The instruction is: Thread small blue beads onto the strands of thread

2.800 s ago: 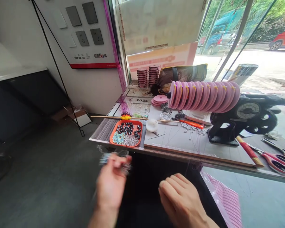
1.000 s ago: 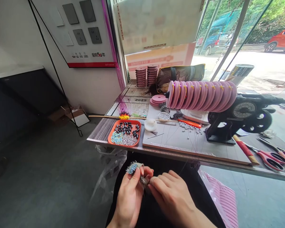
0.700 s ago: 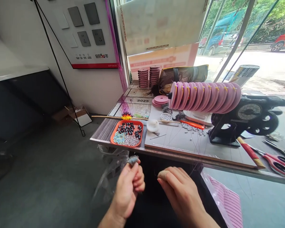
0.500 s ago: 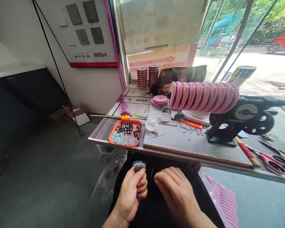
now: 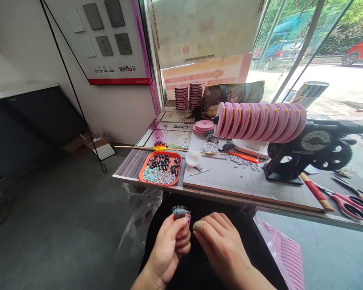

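Note:
My left hand (image 5: 171,239) is closed, with thumb and curled fingers around a small bundle of thin blue-grey pieces with fine dark wire ends (image 5: 180,211) fanning out at the top. A short purple thread (image 5: 190,219) shows just right of that bundle. Close by on the right, my right hand (image 5: 219,237) has its thumb and forefinger pinched together, a beige wrap covering the forefinger's tip. Whatever lies in this pinch is too small to make out. Both hands are above my dark-clothed lap, in front of the table edge.
On the table, an orange tray (image 5: 141,177) holds black, blue and silvery small parts. A black geared winder (image 5: 286,161) carries a row of pink spools (image 5: 260,123). Scissors (image 5: 349,205) lie at the right, an orange-handled tool (image 5: 245,157) mid-board, and a thin stick (image 5: 130,147) juts past the left edge.
My left hand has shifted slightly right and the bundle has tilted. My right hand has come a little left, so the gap between them is narrower. The purple thread now sits against the bundle.

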Demonstrator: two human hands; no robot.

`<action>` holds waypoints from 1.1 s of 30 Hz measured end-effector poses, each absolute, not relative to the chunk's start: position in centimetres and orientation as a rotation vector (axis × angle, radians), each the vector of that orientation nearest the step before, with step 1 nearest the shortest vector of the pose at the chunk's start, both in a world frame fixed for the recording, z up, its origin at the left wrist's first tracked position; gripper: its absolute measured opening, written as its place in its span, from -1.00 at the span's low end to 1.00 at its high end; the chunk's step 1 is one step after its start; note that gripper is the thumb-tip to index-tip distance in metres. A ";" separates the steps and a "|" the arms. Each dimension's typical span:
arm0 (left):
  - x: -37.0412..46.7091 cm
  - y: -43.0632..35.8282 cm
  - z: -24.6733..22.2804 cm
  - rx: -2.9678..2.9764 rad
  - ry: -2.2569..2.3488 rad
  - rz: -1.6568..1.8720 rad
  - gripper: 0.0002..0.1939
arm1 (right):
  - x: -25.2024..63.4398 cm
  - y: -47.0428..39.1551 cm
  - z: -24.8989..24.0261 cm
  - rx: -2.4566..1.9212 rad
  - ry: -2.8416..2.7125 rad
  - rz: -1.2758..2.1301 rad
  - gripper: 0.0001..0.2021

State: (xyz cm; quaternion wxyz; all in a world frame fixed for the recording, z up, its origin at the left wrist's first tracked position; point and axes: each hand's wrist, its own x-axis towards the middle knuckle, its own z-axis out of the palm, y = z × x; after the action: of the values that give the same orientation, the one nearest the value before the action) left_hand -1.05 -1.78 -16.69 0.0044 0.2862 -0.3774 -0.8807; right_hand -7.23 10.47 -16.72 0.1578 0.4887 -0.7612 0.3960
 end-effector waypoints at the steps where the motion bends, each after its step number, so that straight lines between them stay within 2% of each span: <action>1: -1.1 -2.0 -16.8 0.900 -1.065 -2.867 -0.67 | -7.2 10.4 -16.8 1.398 -2.178 1.132 -0.76; 7: -1.1 -2.8 -17.6 0.879 -0.534 -3.229 -0.74 | -7.3 10.4 -17.0 1.384 -2.154 1.128 -0.76; 16: -1.0 -2.9 -17.5 0.776 -0.288 -3.336 -0.90 | -7.3 10.4 -17.1 1.407 -2.165 1.127 -0.77; 21: -1.0 -2.8 -17.5 0.792 -0.358 -3.335 -0.90 | -7.3 10.5 -17.3 1.411 -2.174 1.109 -0.77; 27: -0.8 -2.8 -17.2 0.815 -0.644 -3.244 -0.72 | -7.7 10.7 -17.0 1.322 -2.238 1.052 -0.76; 33: -0.8 -2.2 -16.2 0.949 -1.075 -2.941 -0.64 | -7.7 10.8 -17.2 1.236 -2.275 1.006 -0.78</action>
State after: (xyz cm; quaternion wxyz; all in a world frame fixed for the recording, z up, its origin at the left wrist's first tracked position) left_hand -0.84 -2.16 -16.23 -0.0652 0.2893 -0.3280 -0.8969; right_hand -7.72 10.77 -17.18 0.1811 0.4376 -0.8055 0.3562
